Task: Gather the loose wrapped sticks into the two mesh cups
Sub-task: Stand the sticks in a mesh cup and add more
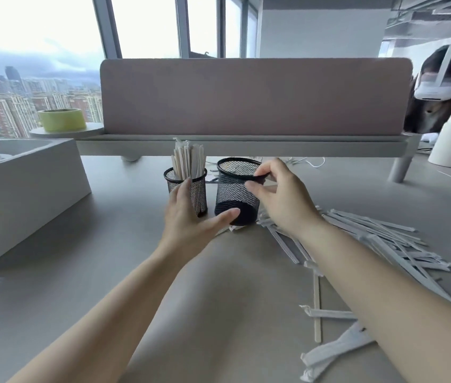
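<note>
black empty mesh cup (pixel 236 194) tilted beside the stick-filled cup (pixel 188 186); right hand (pixel 279 194) pinches the tilted cup's rim, left hand (pixel 191 214) spread wide, holding nothing

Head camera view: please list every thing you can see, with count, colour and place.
mesh cups: two, black, desk centre; left one full of sticks, right one tilted
wrapped sticks: many, white, loose pile on desk at right
bare wooden stick: one, tan, near the pile
tape roll: one, green, shelf at left
divider panel: one, mauve, behind the cups
left hand: open, in front of the cups
right hand: pinching the right cup's rim
</note>
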`<state>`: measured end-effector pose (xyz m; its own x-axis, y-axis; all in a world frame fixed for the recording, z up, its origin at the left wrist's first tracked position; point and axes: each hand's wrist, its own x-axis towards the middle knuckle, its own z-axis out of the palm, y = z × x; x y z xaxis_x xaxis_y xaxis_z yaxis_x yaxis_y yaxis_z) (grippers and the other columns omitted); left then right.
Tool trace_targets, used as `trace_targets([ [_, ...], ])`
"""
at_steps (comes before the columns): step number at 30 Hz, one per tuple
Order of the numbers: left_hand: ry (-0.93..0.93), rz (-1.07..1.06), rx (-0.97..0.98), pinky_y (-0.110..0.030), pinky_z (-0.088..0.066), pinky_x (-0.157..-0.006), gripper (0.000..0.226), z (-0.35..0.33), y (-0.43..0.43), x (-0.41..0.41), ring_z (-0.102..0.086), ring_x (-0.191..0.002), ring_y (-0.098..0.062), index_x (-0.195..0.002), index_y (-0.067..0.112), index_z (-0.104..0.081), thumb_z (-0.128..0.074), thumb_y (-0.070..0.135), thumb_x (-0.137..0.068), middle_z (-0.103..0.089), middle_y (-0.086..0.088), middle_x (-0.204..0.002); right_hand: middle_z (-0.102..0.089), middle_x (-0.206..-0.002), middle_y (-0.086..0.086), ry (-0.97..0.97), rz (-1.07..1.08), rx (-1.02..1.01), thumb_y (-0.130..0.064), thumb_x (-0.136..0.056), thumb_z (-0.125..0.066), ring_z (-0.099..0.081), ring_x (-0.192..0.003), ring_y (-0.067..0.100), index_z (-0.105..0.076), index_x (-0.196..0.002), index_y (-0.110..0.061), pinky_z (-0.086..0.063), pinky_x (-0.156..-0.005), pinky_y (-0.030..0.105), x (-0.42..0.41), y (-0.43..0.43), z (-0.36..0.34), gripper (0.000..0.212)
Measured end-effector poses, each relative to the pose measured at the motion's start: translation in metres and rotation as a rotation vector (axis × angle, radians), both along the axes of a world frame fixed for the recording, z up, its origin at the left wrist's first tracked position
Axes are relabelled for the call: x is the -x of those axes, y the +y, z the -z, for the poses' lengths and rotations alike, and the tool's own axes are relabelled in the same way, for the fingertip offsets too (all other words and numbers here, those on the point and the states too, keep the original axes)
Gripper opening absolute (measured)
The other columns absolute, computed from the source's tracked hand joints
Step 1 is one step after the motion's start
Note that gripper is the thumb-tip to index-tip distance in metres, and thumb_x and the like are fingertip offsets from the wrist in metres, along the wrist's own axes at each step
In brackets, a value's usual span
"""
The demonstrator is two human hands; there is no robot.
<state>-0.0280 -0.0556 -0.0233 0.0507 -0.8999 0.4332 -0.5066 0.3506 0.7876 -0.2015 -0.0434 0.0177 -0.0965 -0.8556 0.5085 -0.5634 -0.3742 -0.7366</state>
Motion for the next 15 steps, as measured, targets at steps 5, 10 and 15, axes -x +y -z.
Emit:
trace_targets([
  [5, 0.202, 0.244, -0.041, -0.017, -0.048, -0.092, 0.075, -0.001, 0.034, 0.013, -0.062, -0.102, 0.009, -0.122, 0.032, -0.051, -0.09, 0.032, -0.058, -0.066, 0.016, -0.112, -0.063, -0.104, -0.009, -0.11, -0.242, -0.045, -0.021, -0.086, -0.069, -0.068, -0.095, 0.008, -0.054, -0.097, -0.02, -0.048, -0.083, 0.021, -0.003, 0.044, 0.006, 0.018],
  [10, 0.355, 0.108, -0.052, -0.02, -0.051, -0.078, 0.063, -0.001, 0.041, 0.001, -0.068, -0.094, -0.003, -0.112, 0.028, -0.056, -0.088, 0.03, -0.059, -0.071, 0.011, -0.104, -0.058, -0.122, -0.005, -0.158, -0.325, -0.027, -0.023, -0.09, -0.063, -0.061, -0.104, -0.001, -0.045, -0.113, -0.035, -0.049, -0.084, 0.017, -0.003, 0.052, 0.014, 0.032],
  [15, 0.445, -0.026, -0.02, -0.028, -0.055, -0.082, 0.06, 0.0, 0.027, -0.023, -0.067, -0.095, -0.007, -0.103, 0.036, -0.051, -0.09, 0.024, -0.058, -0.069, 0.007, -0.105, -0.053, -0.138, 0.004, 0.44, -0.123, -0.207, -0.038, -0.093, -0.055, -0.048, -0.127, 0.021, -0.049, -0.131, -0.014, -0.038, -0.103, 0.032, -0.009, 0.004, 0.039, 0.046],
])
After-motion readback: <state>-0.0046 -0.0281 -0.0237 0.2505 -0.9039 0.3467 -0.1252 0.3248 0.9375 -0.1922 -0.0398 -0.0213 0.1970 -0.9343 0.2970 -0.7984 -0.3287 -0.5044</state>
